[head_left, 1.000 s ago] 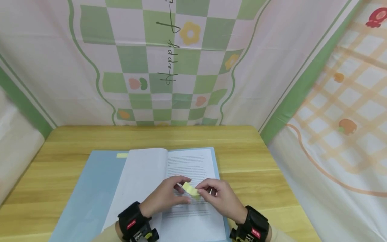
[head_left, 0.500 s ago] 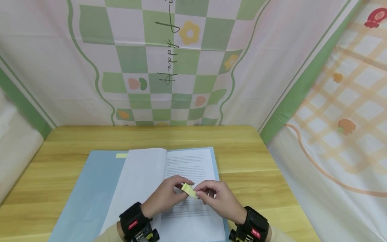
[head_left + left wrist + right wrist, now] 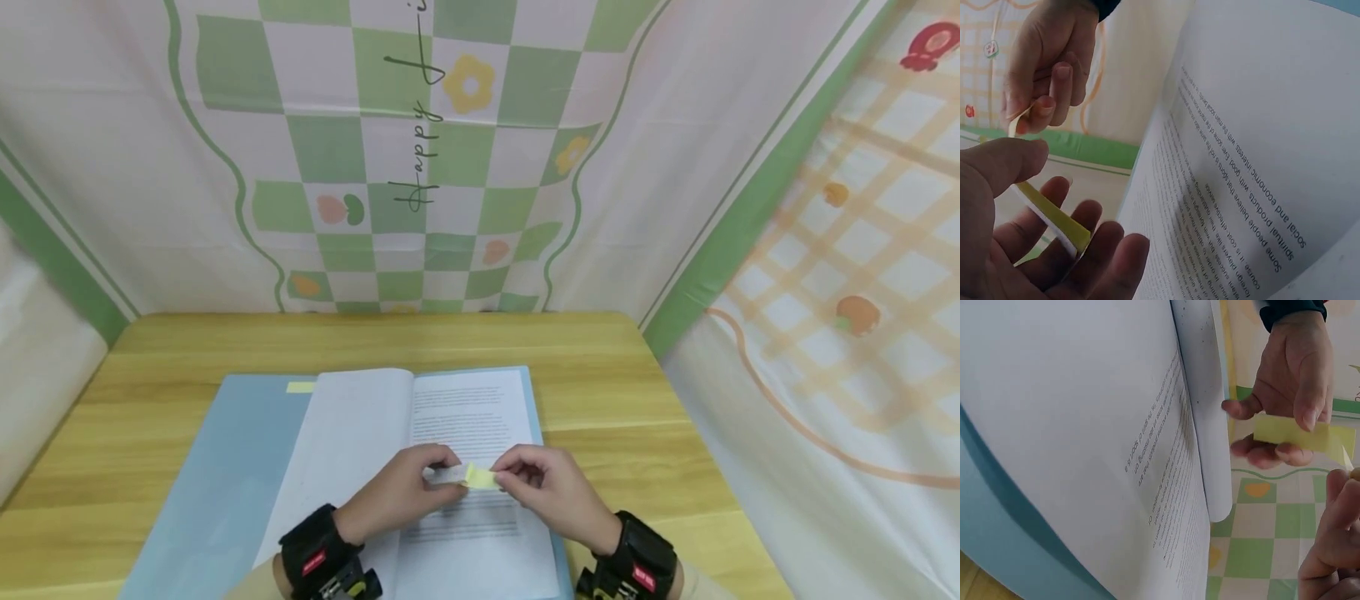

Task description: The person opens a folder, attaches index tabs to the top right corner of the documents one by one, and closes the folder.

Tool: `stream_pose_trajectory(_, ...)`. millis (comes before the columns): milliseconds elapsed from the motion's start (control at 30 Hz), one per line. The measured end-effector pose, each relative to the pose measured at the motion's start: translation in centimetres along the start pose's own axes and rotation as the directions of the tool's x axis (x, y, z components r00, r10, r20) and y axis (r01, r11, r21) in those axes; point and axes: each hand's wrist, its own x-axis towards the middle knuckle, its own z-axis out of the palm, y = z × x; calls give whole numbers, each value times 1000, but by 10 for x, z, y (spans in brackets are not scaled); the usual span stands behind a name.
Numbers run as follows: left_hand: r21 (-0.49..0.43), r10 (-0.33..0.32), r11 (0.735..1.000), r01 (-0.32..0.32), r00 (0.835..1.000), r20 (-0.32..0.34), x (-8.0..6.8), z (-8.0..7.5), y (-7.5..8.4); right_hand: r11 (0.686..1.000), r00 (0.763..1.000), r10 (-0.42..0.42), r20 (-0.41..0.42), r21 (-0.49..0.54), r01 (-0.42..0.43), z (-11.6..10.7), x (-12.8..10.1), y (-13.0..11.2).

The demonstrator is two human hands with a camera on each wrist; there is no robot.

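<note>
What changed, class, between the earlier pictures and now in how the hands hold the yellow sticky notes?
The left hand and right hand drew slightly apart; the yellow sticky notes turned from tilted to level, and a pale strip now shows at their left end. Both hands keep pinching them. The open book and table stayed put.

Sticky-note pad (image 3: 480, 476): small, yellow, flat strip pinched at both ends
Position: held level just above the open book's (image 3: 465, 433) printed page

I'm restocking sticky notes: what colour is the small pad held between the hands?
Pale yellow: the small sticky-note pad, gripped by the left hand, shows best in the right wrist view.
</note>
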Motion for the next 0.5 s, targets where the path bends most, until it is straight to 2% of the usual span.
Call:
stream_pose_trajectory(200, -13, 6, 1000, -6, 1000, 28, -3, -4, 2, 998, 998, 55, -15, -39, -55, -3, 0, 2)
stream_pose_trajectory(500, -36, 35, 999, -34, 999, 36, -4, -7, 0, 991, 990, 127, -58, -44, -129, -7, -1, 6)
